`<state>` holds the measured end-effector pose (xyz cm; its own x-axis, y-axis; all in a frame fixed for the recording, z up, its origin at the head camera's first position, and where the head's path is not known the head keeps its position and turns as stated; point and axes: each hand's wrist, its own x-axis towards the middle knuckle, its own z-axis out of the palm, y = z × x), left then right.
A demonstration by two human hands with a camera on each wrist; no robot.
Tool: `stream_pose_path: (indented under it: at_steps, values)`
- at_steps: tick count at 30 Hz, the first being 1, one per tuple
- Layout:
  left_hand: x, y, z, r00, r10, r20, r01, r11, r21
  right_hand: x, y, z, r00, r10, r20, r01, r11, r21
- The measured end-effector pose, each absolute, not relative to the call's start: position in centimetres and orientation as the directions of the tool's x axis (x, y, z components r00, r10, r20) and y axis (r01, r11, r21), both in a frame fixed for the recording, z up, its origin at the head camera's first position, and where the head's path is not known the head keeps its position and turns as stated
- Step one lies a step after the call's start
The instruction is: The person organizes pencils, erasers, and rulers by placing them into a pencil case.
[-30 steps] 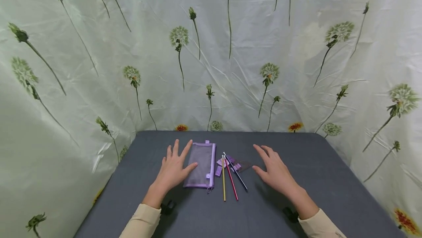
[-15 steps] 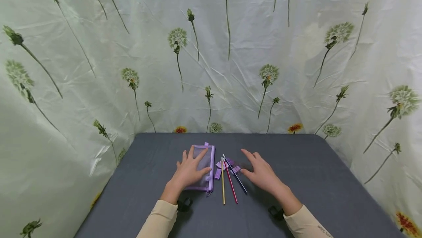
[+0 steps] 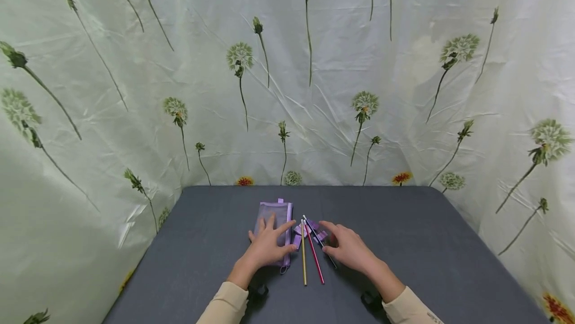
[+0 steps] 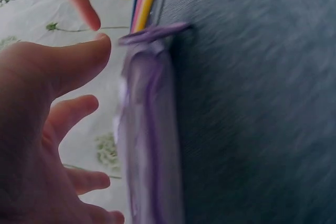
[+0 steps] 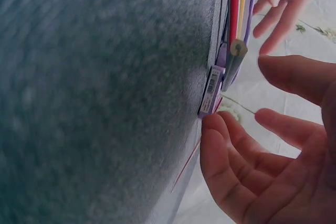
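My left hand is spread over a purple mesh zip pouch lying flat on the dark table. In the left wrist view its fingers are apart, and the pouch appears edge-on beside them. Gold, red and dark blue pencils lie fanned out right of the pouch. Under their far ends are several small purple blocks. My right hand hovers by the dark pencil with fingers loosely bent. In the right wrist view its fingertips are close to a block with a barcode label; contact is unclear.
The grey-blue table has its far edge against a pale curtain printed with dandelions. A thin dark sheet with a reddish edge lies near the right fingertips.
Both hands have moved inward and lower, the left one rightward over the pouch, the right one leftward to the blocks and pencils. The pouch and pencils stay in place.
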<state>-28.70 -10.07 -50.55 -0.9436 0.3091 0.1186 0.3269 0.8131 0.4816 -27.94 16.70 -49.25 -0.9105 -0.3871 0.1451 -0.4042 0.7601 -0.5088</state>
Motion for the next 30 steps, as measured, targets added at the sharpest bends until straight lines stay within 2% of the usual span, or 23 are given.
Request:
stream_pose_path:
  at_steps: [13,30]
  values:
    - [-29.1,-9.3,-51.8,-0.963,0.249,0.106,0.269,0.839,0.474,-27.8,16.4,-49.5,-0.862,-0.501,0.073,-0.463,0.723,-0.512]
    - [-28.9,-8.5,-51.3,-0.956,0.280,0.087,0.289,0.854,0.433,-27.7,16.0,-49.4,-0.875,-0.483,0.044,-0.428,0.726,-0.539]
